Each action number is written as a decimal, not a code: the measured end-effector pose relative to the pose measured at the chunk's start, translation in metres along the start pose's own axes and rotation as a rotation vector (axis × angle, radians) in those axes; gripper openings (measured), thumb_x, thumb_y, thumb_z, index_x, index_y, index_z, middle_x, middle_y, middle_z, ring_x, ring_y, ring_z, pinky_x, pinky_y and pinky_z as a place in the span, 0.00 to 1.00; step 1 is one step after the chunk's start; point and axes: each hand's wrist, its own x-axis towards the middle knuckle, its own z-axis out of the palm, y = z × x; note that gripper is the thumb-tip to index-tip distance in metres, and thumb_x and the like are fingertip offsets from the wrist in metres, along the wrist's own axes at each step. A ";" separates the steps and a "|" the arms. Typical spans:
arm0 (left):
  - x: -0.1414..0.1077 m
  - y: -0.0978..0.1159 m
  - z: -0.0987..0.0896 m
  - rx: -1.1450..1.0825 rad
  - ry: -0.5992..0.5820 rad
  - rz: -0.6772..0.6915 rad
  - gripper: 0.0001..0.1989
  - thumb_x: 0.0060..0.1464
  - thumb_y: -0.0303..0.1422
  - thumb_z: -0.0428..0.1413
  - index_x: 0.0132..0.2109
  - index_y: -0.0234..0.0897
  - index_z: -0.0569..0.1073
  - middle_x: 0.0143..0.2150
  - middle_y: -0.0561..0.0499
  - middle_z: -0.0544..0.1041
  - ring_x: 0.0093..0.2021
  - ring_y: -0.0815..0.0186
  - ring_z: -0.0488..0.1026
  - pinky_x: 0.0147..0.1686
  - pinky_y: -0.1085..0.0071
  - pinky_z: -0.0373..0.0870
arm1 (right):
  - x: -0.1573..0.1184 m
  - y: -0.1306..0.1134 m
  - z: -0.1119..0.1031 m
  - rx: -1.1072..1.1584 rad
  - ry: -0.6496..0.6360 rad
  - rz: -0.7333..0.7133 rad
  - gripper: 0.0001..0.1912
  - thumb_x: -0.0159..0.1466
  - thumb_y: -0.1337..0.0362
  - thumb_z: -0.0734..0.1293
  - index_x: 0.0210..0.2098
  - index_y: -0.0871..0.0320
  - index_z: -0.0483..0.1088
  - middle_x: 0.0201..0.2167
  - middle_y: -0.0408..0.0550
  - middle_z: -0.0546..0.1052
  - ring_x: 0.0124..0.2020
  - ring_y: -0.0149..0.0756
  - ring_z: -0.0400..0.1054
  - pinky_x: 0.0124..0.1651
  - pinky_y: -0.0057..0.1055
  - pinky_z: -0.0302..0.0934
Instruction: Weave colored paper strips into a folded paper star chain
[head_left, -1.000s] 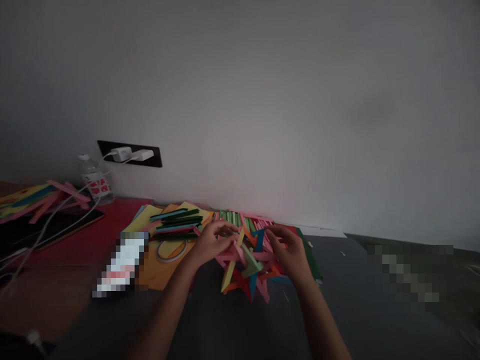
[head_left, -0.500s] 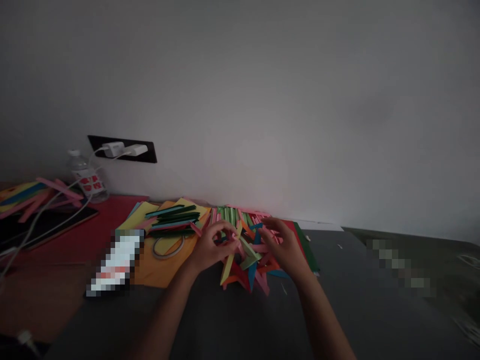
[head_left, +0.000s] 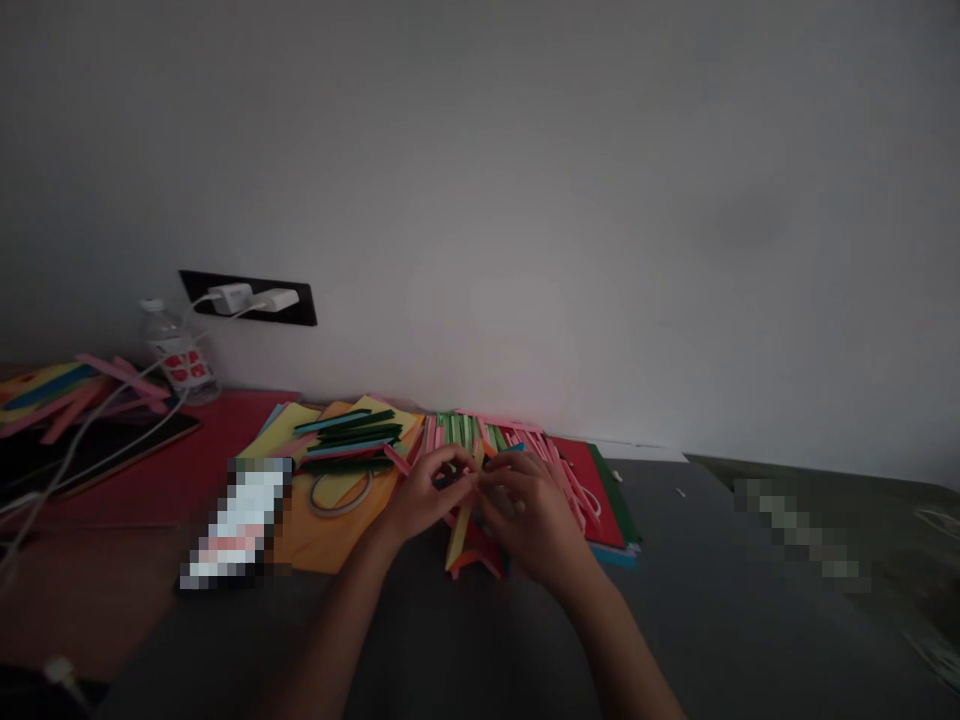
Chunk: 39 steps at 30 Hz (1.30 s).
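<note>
A star-like piece of folded paper strips [head_left: 477, 548] in yellow, orange, red and blue is at the centre, partly hidden by both hands. My left hand [head_left: 431, 490] is closed in a pinch on its upper left side. My right hand [head_left: 529, 508] bends over its right side, fingertips meeting the left ones. What the right fingertips hold is too small to make out. Behind the hands lie pink and green strips [head_left: 461, 430] in a row.
Dark green strips [head_left: 352, 435] and a tape ring [head_left: 341, 494] lie on orange paper [head_left: 300, 535] to the left. A phone [head_left: 236, 525], a bottle [head_left: 180, 355] and white cables [head_left: 75, 440] are farther left. Red paper [head_left: 600, 490] is at the right.
My right hand has moved left to meet my left hand, its fingers now drawn together. It now covers the right part of the paper star. The left hand has hardly moved.
</note>
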 end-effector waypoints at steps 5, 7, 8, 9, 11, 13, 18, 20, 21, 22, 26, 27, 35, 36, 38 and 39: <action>-0.001 -0.002 0.001 -0.002 0.017 -0.008 0.06 0.52 0.33 0.53 0.34 0.36 0.73 0.34 0.50 0.73 0.37 0.66 0.70 0.36 0.73 0.65 | 0.001 0.002 0.001 0.044 -0.005 -0.012 0.07 0.54 0.71 0.66 0.31 0.55 0.75 0.35 0.49 0.74 0.40 0.41 0.67 0.43 0.40 0.62; -0.001 -0.003 0.001 -0.006 0.028 -0.010 0.08 0.52 0.34 0.54 0.36 0.36 0.74 0.36 0.49 0.74 0.38 0.66 0.70 0.37 0.73 0.66 | 0.001 0.004 -0.001 0.109 0.003 0.002 0.06 0.55 0.70 0.66 0.31 0.56 0.74 0.35 0.50 0.74 0.40 0.41 0.68 0.41 0.38 0.65; -0.001 -0.004 0.001 -0.010 0.038 -0.010 0.08 0.52 0.35 0.54 0.37 0.37 0.75 0.36 0.49 0.75 0.38 0.66 0.71 0.37 0.73 0.66 | 0.001 0.005 -0.002 0.161 0.003 0.014 0.06 0.56 0.68 0.65 0.31 0.56 0.74 0.36 0.51 0.74 0.39 0.40 0.68 0.39 0.37 0.66; -0.001 -0.004 0.001 -0.017 0.051 -0.012 0.09 0.51 0.35 0.55 0.38 0.37 0.75 0.37 0.49 0.75 0.38 0.65 0.71 0.37 0.73 0.67 | 0.000 0.006 -0.005 0.224 -0.004 0.025 0.06 0.57 0.67 0.65 0.33 0.55 0.74 0.37 0.51 0.73 0.39 0.39 0.69 0.37 0.35 0.68; 0.000 -0.004 0.001 -0.031 0.091 -0.022 0.10 0.51 0.35 0.55 0.39 0.38 0.76 0.38 0.49 0.76 0.38 0.66 0.72 0.37 0.73 0.68 | -0.001 0.012 -0.013 0.352 -0.044 0.032 0.08 0.58 0.64 0.65 0.38 0.55 0.73 0.41 0.52 0.72 0.40 0.38 0.69 0.35 0.32 0.69; 0.001 -0.004 0.001 -0.043 0.146 -0.040 0.12 0.50 0.36 0.56 0.41 0.38 0.76 0.38 0.49 0.76 0.36 0.66 0.72 0.35 0.73 0.68 | -0.002 0.018 -0.021 0.405 -0.114 -0.006 0.16 0.53 0.61 0.70 0.42 0.54 0.71 0.44 0.52 0.71 0.44 0.39 0.69 0.39 0.33 0.69; 0.002 -0.004 0.002 -0.071 0.276 -0.072 0.14 0.48 0.36 0.57 0.42 0.37 0.75 0.40 0.47 0.75 0.34 0.67 0.73 0.33 0.73 0.70 | -0.005 0.031 -0.028 0.269 -0.114 -0.067 0.11 0.56 0.62 0.68 0.40 0.51 0.73 0.43 0.48 0.74 0.46 0.39 0.69 0.48 0.38 0.65; 0.003 -0.005 0.003 -0.086 0.289 -0.073 0.14 0.47 0.37 0.58 0.42 0.36 0.75 0.40 0.47 0.75 0.33 0.67 0.73 0.33 0.72 0.71 | -0.005 0.032 -0.025 0.188 -0.086 -0.073 0.13 0.56 0.62 0.68 0.42 0.51 0.72 0.43 0.49 0.75 0.45 0.40 0.69 0.47 0.39 0.64; 0.003 -0.006 0.003 -0.093 0.290 -0.071 0.14 0.47 0.37 0.58 0.42 0.36 0.74 0.40 0.47 0.75 0.33 0.67 0.73 0.34 0.71 0.71 | -0.004 0.032 -0.023 0.150 -0.081 -0.084 0.13 0.56 0.62 0.68 0.42 0.51 0.72 0.42 0.49 0.75 0.45 0.41 0.69 0.47 0.40 0.64; 0.004 -0.007 0.004 -0.101 0.295 -0.067 0.14 0.48 0.37 0.58 0.42 0.36 0.74 0.40 0.47 0.75 0.35 0.66 0.73 0.36 0.70 0.71 | -0.004 0.032 -0.022 0.117 -0.079 -0.094 0.13 0.56 0.61 0.68 0.42 0.51 0.73 0.42 0.50 0.76 0.45 0.41 0.69 0.47 0.41 0.63; 0.005 -0.011 0.002 -0.134 0.354 -0.058 0.15 0.51 0.38 0.55 0.45 0.37 0.72 0.47 0.45 0.73 0.47 0.63 0.71 0.48 0.67 0.67 | -0.001 0.036 -0.021 0.037 -0.092 -0.078 0.15 0.59 0.60 0.65 0.46 0.53 0.70 0.42 0.51 0.76 0.43 0.41 0.69 0.46 0.41 0.61; 0.004 -0.012 0.001 -0.143 0.372 -0.062 0.15 0.52 0.38 0.54 0.46 0.37 0.71 0.48 0.45 0.73 0.49 0.63 0.70 0.49 0.67 0.66 | -0.001 0.037 -0.022 0.029 -0.096 -0.062 0.17 0.60 0.60 0.64 0.48 0.53 0.68 0.42 0.51 0.75 0.43 0.41 0.69 0.45 0.40 0.61; 0.004 -0.014 -0.002 -0.164 0.415 -0.085 0.15 0.52 0.39 0.53 0.44 0.36 0.70 0.42 0.46 0.75 0.43 0.64 0.73 0.45 0.68 0.68 | 0.000 0.042 -0.025 0.152 -0.068 0.158 0.13 0.63 0.58 0.58 0.43 0.56 0.67 0.28 0.47 0.74 0.29 0.36 0.69 0.31 0.30 0.61; 0.004 -0.014 -0.002 -0.161 0.416 -0.081 0.14 0.53 0.39 0.53 0.44 0.36 0.70 0.42 0.47 0.75 0.42 0.64 0.73 0.44 0.68 0.68 | 0.000 0.042 -0.025 0.204 -0.046 0.210 0.13 0.62 0.57 0.59 0.41 0.56 0.67 0.28 0.47 0.74 0.28 0.35 0.68 0.29 0.29 0.60; 0.003 -0.013 -0.003 -0.148 0.420 -0.062 0.13 0.53 0.38 0.53 0.43 0.37 0.70 0.42 0.47 0.74 0.42 0.64 0.72 0.43 0.68 0.67 | 0.000 0.040 -0.025 0.312 0.000 0.307 0.14 0.60 0.54 0.60 0.37 0.57 0.66 0.26 0.46 0.72 0.27 0.34 0.67 0.27 0.27 0.59; 0.003 -0.012 -0.003 -0.138 0.426 -0.047 0.12 0.53 0.38 0.53 0.43 0.37 0.71 0.43 0.47 0.74 0.44 0.64 0.71 0.44 0.68 0.67 | 0.001 0.039 -0.026 0.363 0.021 0.348 0.14 0.59 0.52 0.61 0.34 0.58 0.66 0.25 0.45 0.71 0.26 0.33 0.66 0.25 0.26 0.58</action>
